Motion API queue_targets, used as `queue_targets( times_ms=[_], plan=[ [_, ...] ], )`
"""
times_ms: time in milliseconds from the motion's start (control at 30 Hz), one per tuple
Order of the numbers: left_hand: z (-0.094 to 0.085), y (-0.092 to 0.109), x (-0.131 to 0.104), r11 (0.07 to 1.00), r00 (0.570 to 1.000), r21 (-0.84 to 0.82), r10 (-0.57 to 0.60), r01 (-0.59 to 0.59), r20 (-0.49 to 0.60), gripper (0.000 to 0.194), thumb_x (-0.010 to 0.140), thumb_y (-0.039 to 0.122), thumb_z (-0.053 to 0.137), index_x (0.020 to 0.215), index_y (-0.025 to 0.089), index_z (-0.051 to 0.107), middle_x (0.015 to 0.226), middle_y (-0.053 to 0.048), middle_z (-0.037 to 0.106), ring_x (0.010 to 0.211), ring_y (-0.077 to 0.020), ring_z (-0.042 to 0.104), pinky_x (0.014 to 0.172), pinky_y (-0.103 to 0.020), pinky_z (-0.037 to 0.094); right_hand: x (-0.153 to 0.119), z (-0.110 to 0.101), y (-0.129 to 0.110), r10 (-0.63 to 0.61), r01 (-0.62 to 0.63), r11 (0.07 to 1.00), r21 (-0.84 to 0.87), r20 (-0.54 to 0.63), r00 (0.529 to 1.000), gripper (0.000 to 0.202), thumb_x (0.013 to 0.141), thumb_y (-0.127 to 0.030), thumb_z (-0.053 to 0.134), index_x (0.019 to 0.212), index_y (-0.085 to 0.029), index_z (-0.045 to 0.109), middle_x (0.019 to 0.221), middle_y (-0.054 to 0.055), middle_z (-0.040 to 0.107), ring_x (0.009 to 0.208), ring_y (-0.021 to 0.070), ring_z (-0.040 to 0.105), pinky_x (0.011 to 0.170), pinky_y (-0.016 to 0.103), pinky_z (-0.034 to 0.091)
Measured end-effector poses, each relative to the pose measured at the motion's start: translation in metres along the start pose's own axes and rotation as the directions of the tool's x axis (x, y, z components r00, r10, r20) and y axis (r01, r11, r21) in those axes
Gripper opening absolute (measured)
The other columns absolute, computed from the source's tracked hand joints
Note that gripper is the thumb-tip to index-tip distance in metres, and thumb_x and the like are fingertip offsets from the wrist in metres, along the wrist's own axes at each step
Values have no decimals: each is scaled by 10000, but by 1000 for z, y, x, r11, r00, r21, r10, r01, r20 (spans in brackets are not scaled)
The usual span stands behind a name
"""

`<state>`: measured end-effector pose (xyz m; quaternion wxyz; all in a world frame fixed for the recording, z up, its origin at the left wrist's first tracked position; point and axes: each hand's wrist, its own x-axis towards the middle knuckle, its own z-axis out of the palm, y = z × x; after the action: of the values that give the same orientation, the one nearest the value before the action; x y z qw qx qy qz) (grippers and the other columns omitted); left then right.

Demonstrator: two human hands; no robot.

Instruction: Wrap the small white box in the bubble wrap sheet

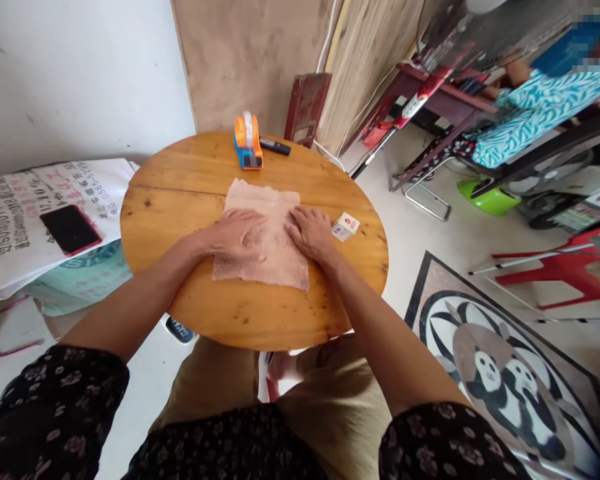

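A pinkish, see-through sheet of what looks like bubble wrap (265,270) lies spread on the round wooden table (180,180). My left hand (235,233) rests flat on its left part, fingers stretched out. On the right side, my right hand (311,231) lies open with its fingers spread on the sheet's edge. Just right of that hand is a small white box with red print (345,227). Beyond the sheet stands an orange and blue tape dispenser (249,141) with a roll of tape. Beside the dispenser lies a black cutter-like object (275,145).
A phone (71,229) lies on printed white sacks (10,200) left of the table. A dark red chair (307,107) stands behind it. At the right are a seated person (545,107), a green basin (487,197), a red stool (575,267) and a panda-patterned floor panel (500,373).
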<state>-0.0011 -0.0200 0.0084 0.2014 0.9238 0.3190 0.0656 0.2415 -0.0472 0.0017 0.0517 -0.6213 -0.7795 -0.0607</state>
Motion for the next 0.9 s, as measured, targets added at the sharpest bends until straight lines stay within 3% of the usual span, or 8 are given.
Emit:
queue_targets(
  times_ms=[367,900],
  plan=[
    [2,-8,3,1000,996,-14,25,-26,-82,777,805,569,567,1414,109,422,1500,-166,428,1404,-331,329,1166,-463,196,2,3,-3,7,-7,1000,-2,-26,1000,490,981,-428,326,1325,-150,537,1424,136,514,1180,339,450,925,455,306],
    [5,-7,3,1000,994,-4,4,-4,-112,819,773,536,602,1424,77,414,1499,-179,423,1397,-334,335,1167,-444,198,3,3,-5,16,-15,1000,23,-58,998,466,960,-401,362,1281,-147,586,1383,146,552,1139,349,467,916,457,316]
  ],
)
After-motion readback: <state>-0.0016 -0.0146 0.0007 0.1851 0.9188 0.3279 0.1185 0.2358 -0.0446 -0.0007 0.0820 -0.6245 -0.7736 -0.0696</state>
